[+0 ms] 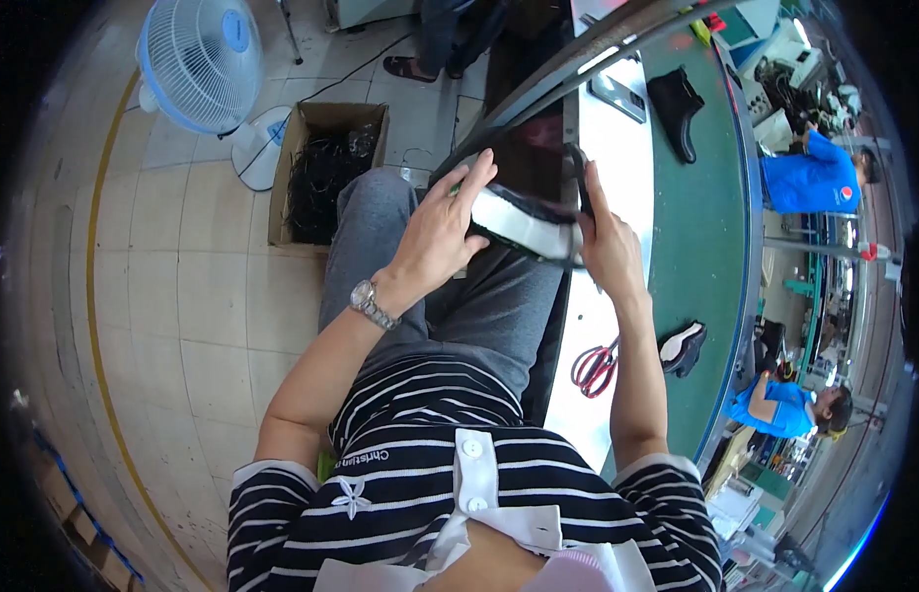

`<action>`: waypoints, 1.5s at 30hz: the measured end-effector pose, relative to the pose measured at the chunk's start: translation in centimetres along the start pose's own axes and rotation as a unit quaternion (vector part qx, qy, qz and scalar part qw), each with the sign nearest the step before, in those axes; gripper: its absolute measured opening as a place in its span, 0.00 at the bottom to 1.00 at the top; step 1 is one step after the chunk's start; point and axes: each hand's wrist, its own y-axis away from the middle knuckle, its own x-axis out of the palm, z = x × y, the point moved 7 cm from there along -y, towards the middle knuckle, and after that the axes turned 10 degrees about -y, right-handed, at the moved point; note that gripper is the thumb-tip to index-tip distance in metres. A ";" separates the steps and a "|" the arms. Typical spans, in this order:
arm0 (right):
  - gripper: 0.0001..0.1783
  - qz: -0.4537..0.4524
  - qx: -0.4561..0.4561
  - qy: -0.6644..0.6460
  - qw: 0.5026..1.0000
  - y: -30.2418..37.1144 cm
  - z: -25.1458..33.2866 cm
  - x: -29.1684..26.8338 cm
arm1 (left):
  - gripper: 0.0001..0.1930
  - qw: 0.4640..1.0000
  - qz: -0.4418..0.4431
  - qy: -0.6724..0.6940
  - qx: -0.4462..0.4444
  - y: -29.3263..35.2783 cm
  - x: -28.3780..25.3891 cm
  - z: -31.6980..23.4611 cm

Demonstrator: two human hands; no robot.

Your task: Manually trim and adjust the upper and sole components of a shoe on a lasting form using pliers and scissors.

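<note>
A black shoe point(527, 225) with a white underside is held sideways above my lap, between my two hands. My left hand point(438, 235) grips its left end, fingers stretched along it and thumb on the near side. My right hand point(612, 245) is closed round the right end, index finger pointing away from me; that end is partly hidden and blurred. Right of my lap, on the white bench strip, lie scissors point(595, 370) with red handles. Another black shoe point(684, 349) with a white underside rests beside my right forearm, on the green bench top point(701, 257).
A black ankle boot point(676, 111) and a phone point(617, 97) lie on the far bench. A metal bar point(548, 84) slants above my hands. At left stand a cardboard box point(282, 212) of black scraps and a fan point(205, 64). People in blue shirts point(813, 183) are across the bench.
</note>
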 end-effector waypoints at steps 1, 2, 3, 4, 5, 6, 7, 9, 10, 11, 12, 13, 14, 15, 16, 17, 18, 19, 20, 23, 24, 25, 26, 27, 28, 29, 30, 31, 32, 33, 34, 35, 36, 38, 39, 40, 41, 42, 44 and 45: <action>0.46 0.045 0.036 -0.022 0.998 1.5 0.7 -0.2 | 0.55 1.000 -0.002 0.002 -0.007 1.1 -0.5 -0.1; 0.45 0.089 0.073 -0.044 0.992 3.2 1.3 -0.3 | 0.56 1.000 0.004 0.014 -0.024 2.3 -1.1 -0.3; 0.46 0.131 0.088 -0.127 0.979 5.1 1.9 0.5 | 0.59 0.999 0.007 0.019 -0.047 3.8 -1.9 0.0; 0.45 0.179 0.116 -0.196 0.957 7.1 2.1 0.9 | 0.60 0.991 0.067 0.066 -0.096 5.3 -1.5 0.5; 0.42 0.186 0.153 -0.306 0.921 8.8 3.4 0.6 | 0.55 0.966 0.094 0.180 -0.161 6.8 -1.3 0.6; 0.41 0.199 0.166 -0.320 0.912 10.1 4.1 1.0 | 0.51 0.960 0.122 0.176 -0.181 7.9 -1.2 0.9; 0.39 0.211 0.178 -0.334 0.901 11.0 4.5 1.4 | 0.47 0.953 0.149 0.170 -0.200 8.8 -1.0 1.1; 0.39 0.226 0.149 -0.335 0.902 11.3 5.5 2.1 | 0.27 0.974 0.039 0.071 -0.211 9.3 -3.4 1.6; 0.39 0.235 0.116 -0.334 0.905 11.4 6.2 2.4 | 0.23 0.975 0.034 0.049 -0.216 9.4 -4.1 2.4; 0.39 0.238 0.117 -0.337 0.903 11.2 6.6 2.6 | 0.20 0.975 0.028 0.027 -0.221 9.2 -5.0 3.2; 0.38 0.245 0.068 -0.329 0.909 10.6 7.6 2.4 | 0.16 0.979 -0.016 -0.021 -0.204 8.8 -6.1 2.8; 0.37 0.250 0.019 -0.321 0.913 10.2 8.6 2.2 | 0.16 0.977 -0.017 -0.022 -0.210 8.7 -6.0 2.7; 0.39 0.266 0.006 -0.330 0.906 10.0 8.9 2.4 | 0.16 0.979 0.002 -0.068 -0.193 8.6 -5.6 2.2; 0.39 0.271 0.005 -0.328 0.905 9.7 9.2 2.2 | 0.15 0.978 0.022 -0.112 -0.176 8.5 -5.3 2.0; 0.40 0.309 -0.005 -0.304 0.901 9.4 9.9 2.1 | 0.13 0.990 -0.024 -0.052 -0.130 8.7 -5.3 1.8; 0.40 0.345 -0.013 -0.280 0.896 9.1 10.6 1.9 | 0.13 0.989 -0.025 -0.050 -0.134 9.0 -5.5 2.1; 0.41 0.353 -0.017 -0.284 0.891 8.9 11.3 1.6 | 0.12 0.988 0.014 0.039 -0.151 9.4 -5.0 2.3; 0.41 0.356 -0.016 -0.283 0.890 8.4 12.0 1.3 | 0.11 0.976 0.051 0.128 -0.167 9.9 -4.4 2.5; 0.41 0.381 -0.018 -0.237 0.894 8.0 12.6 1.3 | 0.09 0.981 0.055 0.106 -0.155 10.2 -4.1 2.3; 0.41 0.402 -0.043 -0.160 0.900 7.4 14.0 1.1 | 0.10 0.994 0.048 -0.038 -0.090 10.1 -4.1 0.5; 0.41 0.407 -0.046 -0.134 0.903 7.2 14.4 1.0 | 0.10 0.989 0.065 -0.120 -0.060 10.1 -3.8 -0.3; 0.41 0.411 -0.050 -0.109 0.904 7.1 14.6 1.0 | 0.10 0.989 0.065 -0.119 -0.062 10.0 -3.9 -0.8; 0.41 0.413 -0.050 -0.108 0.903 7.1 14.6 1.1 | 0.10 0.980 0.095 -0.165 -0.059 9.9 -3.8 -1.3; 0.40 0.425 -0.043 -0.114 0.897 7.2 14.5 1.4 | 0.10 0.968 0.125 -0.212 -0.056 9.8 -3.6 -1.5; 0.39 0.436 -0.035 -0.121 0.891 7.4 14.3 1.8 | 0.11 0.973 0.114 -0.190 -0.065 9.9 -3.6 -1.3; 0.39 0.437 -0.036 -0.122 0.890 7.7 14.0 2.2 | 0.11 0.973 0.115 -0.190 -0.067 10.0 -3.5 -1.0; 0.39 0.418 -0.023 -0.162 0.894 8.2 13.7 2.3 | 0.15 0.983 0.122 -0.095 -0.098 10.1 -3.3 -0.4; 0.38 0.399 -0.010 -0.203 0.894 8.8 13.1 2.8 | 0.19 0.983 0.129 0.000 -0.131 10.5 -2.9 0.3; 0.39 0.378 -0.009 -0.230 0.897 9.4 12.4 3.6 | 0.19 0.982 0.133 -0.001 -0.131 10.6 -2.7 0.8; 0.39 0.378 -0.008 -0.235 0.896 9.9 12.2 4.1 | 0.24 0.923 0.156 0.277 -0.217 11.2 -1.6 1.9; 0.39 0.363 -0.016 -0.239 0.901 10.0 12.1 4.2 | 0.30 0.781 0.165 0.530 -0.286 11.7 -0.4 2.1; 0.39 0.347 -0.025 -0.243 0.906 10.2 12.0 4.3 | 0.30 0.781 0.169 0.528 -0.287 11.3 0.0 2.3; 0.40 0.343 -0.022 -0.247 0.906 10.4 11.9 4.5 | 0.34 0.664 0.148 0.657 -0.325 11.0 0.8 2.2; 0.41 0.348 -0.015 -0.247 0.904 10.6 11.5 4.8 | 0.39 0.518 0.116 0.775 -0.344 9.5 2.5 2.0; 0.41 0.353 -0.008 -0.243 0.903 10.7 11.3 4.9 | 0.39 0.519 0.121 0.773 -0.344 9.0 3.2 2.1; 0.41 0.349 -0.006 -0.245 0.904 10.9 11.0 5.2 | 0.39 0.555 0.128 0.745 -0.348 8.7 3.7 2.5; 0.41 0.322 -0.035 -0.248 0.913 11.0 11.0 5.4 | 0.39 0.591 0.134 0.715 -0.350 8.4 3.9 2.6; 0.42 0.296 -0.062 -0.250 0.920 11.2 11.1 5.3 | 0.39 0.591 0.137 0.713 -0.350 8.3 3.9 2.3; 0.42 0.295 -0.059 -0.264 0.916 11.3 10.9 5.0 | 0.40 0.602 0.127 0.696 -0.369 8.1 3.5 1.9; 0.42 0.295 -0.058 -0.275 0.913 11.0 10.7 4.9 | 0.40 0.605 0.128 0.696 -0.365 7.9 3.6 1.7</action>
